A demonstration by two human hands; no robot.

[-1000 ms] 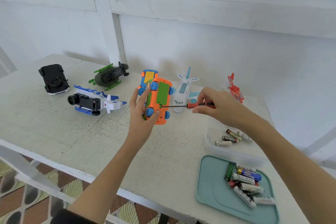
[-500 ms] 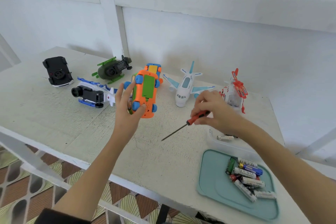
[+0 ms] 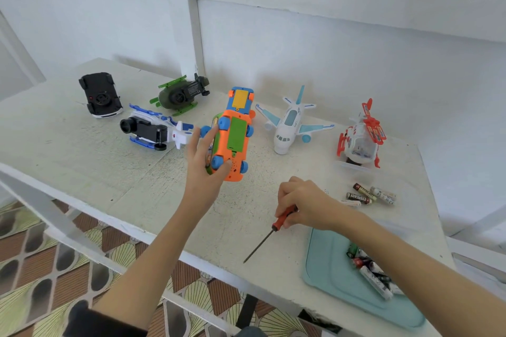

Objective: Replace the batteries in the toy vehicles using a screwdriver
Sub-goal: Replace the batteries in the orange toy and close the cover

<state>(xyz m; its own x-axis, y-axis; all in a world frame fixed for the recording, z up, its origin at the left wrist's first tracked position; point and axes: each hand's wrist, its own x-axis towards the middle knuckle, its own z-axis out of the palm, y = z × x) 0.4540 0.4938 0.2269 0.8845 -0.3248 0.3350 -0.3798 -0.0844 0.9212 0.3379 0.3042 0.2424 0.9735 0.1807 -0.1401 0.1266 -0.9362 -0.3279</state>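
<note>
Orange plastic w/ a green battery cover and blue wheels: one toy bus [image 3: 231,142] is held underside-up by the left hand [image 3: 204,169], thumb curled over its near end, fingers spread behind its far side; it is raised above the table [image 3: 82,161]. A 2nd toy of like build, blue w/ a yellow panel [image 3: 241,100], is seen just behind it, also belly-up. Seven toy vehicles are counted in all: a black car [image 3: 100,94] upside down at far left, a green helicopter [image 3: 180,94] on its side, a blue-white aircraft [image 3: 153,131] overturned, the two buses, a white airplane [image 3: 291,120] upright, and a red-white helicopter [image 3: 361,135] upright at right. One screwdriver [image 3: 269,231], red handle and dark shaft, is gripped by the right hand [image 3: 306,206], fingers closed round the handle, tip pointed down-left and close to the tabletop; contact can't be told. About four loose batteries [image 3: 369,195] are lain in a clear shallow container, barely visible, near the red-white helicopter; "EVEREADY" is read on two of them. More batteries, approx. five or six and partly hidden by the right forearm, are piled on one teal tray [image 3: 328,262] at the near right corner; their labels are too blurred to be read. A dark sleeve is seen on the left arm.
</note>
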